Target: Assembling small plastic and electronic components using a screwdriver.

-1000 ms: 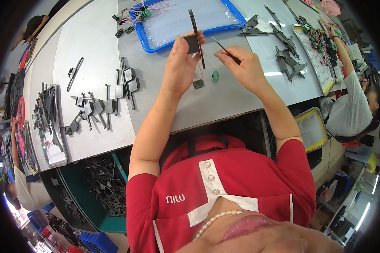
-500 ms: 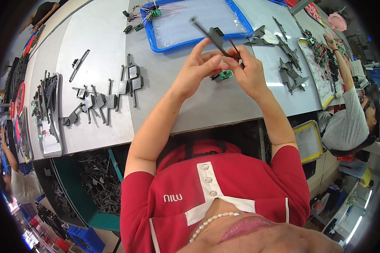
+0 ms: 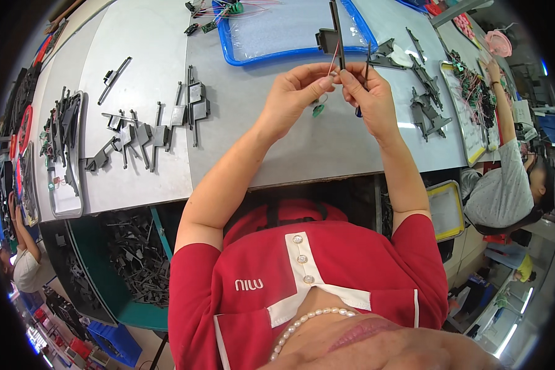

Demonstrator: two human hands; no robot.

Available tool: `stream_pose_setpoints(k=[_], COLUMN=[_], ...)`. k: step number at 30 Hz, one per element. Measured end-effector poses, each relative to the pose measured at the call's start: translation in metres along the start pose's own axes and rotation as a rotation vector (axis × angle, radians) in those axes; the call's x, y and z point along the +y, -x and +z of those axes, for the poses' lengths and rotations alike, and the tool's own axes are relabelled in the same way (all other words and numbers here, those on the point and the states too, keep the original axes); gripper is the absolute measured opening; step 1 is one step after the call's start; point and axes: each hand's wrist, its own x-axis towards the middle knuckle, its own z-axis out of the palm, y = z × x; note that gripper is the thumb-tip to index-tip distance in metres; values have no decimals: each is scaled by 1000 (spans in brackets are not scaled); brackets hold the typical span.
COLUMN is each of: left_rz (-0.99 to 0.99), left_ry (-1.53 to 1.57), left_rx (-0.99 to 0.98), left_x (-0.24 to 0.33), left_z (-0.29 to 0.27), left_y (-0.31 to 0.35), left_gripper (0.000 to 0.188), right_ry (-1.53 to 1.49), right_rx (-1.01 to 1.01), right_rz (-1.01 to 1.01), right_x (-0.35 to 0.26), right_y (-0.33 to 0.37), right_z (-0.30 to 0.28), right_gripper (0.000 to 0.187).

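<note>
In front of me, over the table, a long dark grey plastic strip with a square tab stands nearly upright. My right hand pinches its lower end between thumb and fingers. A thin dark pointed tool with a blue end also sits in that hand; its exact kind is unclear. My left hand is closed, thumb against fingers, at a thin red wire running beside the strip. Just below these fingertips hangs a small green circuit board.
A blue-rimmed tray lies beyond my hands, with wired boards at its left corner. Several similar strips are spread at left; dark brackets lie at right. A bin of dark parts is below left. A co-worker sits at right.
The strip has swung from a leftward tilt to nearly upright. A red wire now shows at my left fingers, and the green board has shifted left from beneath my right hand.
</note>
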Motion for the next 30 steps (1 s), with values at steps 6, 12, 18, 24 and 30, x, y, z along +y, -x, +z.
stream_pose_setpoints(k=[6,12,18,24,30], left_rz=[100,174,568,647,741], left_ry=[-251,-525,-1047,-1226,-1492], left_rx=[146,281,357,369,388], left_x=[-7,-5,-16,-15,-19], left_z=[-3,-2,-9,-10,-9], left_y=[0,1,-2,-4,-3], left_gripper=[24,17,10,9,10], right_ry=[301,218,66,-158,-90], right_rx=[106,67,44,-38,4], right_rz=[-189,-119,-40,61,12], right_x=[1,2,3,7,11], right_y=[7,10,11,4,0], right_z=[1,-10,-10,-17,-13], right_gripper=[20,22,21,21,21])
